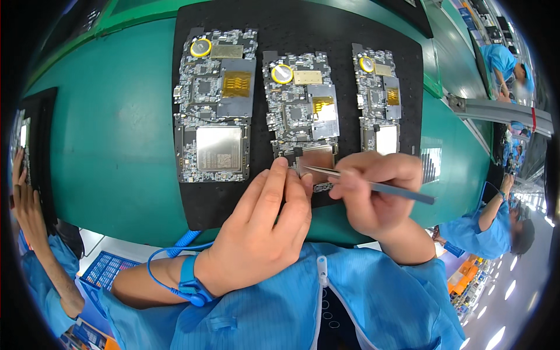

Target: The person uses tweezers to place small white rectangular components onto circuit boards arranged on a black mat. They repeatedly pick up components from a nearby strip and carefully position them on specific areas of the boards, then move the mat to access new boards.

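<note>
Three populated circuit boards lie in a row on a black mat: a left board [204,105], a middle board [297,111] and a right board [378,87]. Each carries a round coin cell, gold-coloured tape and a silver metal shield. Against the lower end of the middle board rest the outstretched fingertips of my left hand [256,227], which grips nothing and partly hides that end. My right hand [379,198] pinches metal tweezers [396,191]. Their tips point left, over the middle board's shield [318,157]; whether they touch it I cannot tell.
The black mat [303,29] lies on a green tabletop [111,146]. A blue wrist strap [189,280] with a coiled cord circles my left wrist. Another person's hands [26,204] work at the far left edge; more people in blue [481,233] are at the right.
</note>
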Available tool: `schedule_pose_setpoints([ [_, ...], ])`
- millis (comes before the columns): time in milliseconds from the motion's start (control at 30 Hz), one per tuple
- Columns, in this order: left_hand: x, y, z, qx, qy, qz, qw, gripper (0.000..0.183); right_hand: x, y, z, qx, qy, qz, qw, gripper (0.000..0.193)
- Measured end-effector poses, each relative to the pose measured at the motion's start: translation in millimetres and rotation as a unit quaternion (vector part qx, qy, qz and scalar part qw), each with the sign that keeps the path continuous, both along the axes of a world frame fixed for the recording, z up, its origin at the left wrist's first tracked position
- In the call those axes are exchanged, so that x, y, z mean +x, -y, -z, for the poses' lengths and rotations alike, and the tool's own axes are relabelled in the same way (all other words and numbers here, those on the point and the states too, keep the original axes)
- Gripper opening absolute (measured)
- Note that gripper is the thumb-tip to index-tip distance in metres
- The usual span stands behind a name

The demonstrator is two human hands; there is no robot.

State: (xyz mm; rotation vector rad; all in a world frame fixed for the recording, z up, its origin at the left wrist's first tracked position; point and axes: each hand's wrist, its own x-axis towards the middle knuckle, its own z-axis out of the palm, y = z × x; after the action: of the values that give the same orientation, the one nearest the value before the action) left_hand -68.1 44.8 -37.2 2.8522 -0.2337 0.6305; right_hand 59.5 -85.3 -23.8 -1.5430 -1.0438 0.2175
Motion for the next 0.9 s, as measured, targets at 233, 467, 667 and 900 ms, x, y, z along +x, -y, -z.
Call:
schedule_pose_setpoints([
  [233,17.2,16.0,-38.8,-0.025,-0.148,0.053,0.987,0.047,54.1,68.8,-24.5,0.101,-0.183,0.243,0.947,0.019],
  [467,93.4,87.0,-20.1,0.042,-0.069,0.258,0.963,0.055,119.4,158.7,10.0,-0.013,-0.252,0.325,0.911,0.018],
  [667,130.9,135.2,9.0,0.044,-0.079,0.236,0.968,0.065,117.7,167.5,12.3,-0.041,-0.249,0.319,0.913,0.022],
  [900,135.8,136.3,9.6,0.033,-0.104,0.245,0.963,0.065,118.2,165.3,17.9,0.006,-0.242,0.32,0.916,0.02],
])
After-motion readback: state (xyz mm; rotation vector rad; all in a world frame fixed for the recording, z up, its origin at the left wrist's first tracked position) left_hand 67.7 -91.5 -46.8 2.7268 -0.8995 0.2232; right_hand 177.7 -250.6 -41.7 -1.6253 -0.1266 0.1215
